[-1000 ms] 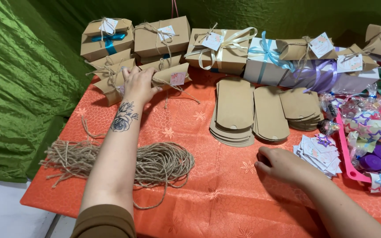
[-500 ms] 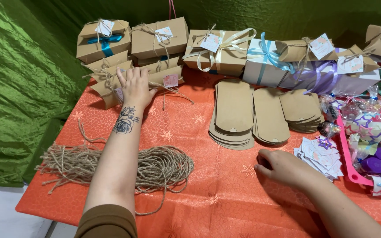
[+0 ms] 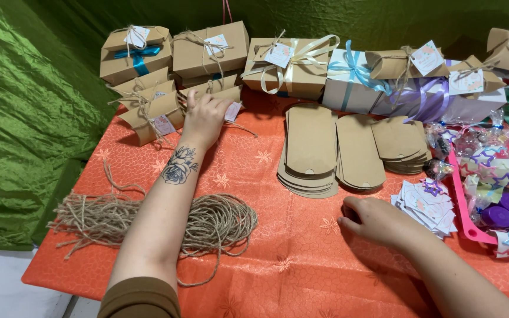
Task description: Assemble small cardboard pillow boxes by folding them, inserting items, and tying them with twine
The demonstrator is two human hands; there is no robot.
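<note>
My left hand (image 3: 202,116) reaches to the back left of the orange tablecloth (image 3: 278,277). Its fingers rest against a small kraft pillow box (image 3: 222,96) tied with twine and a tag. More such pillow boxes (image 3: 148,115) lie just left of it. My right hand (image 3: 372,219) lies knuckles up on the cloth with its fingers curled under, beside a pile of small paper tags (image 3: 428,203). Whether it holds anything I cannot see. A bundle of jute twine (image 3: 207,224) lies under my left forearm.
Flat kraft box blanks (image 3: 310,147) lie in three stacks mid-table. Wrapped gift boxes with ribbons (image 3: 349,79) line the back edge. A pink tray (image 3: 469,227) with purple caps and wrapped sweets sits at the right. Green fabric (image 3: 25,118) hangs on the left.
My left hand has pushed the pillow box further back against the row of boxes. My right hand has stayed in place by the tags.
</note>
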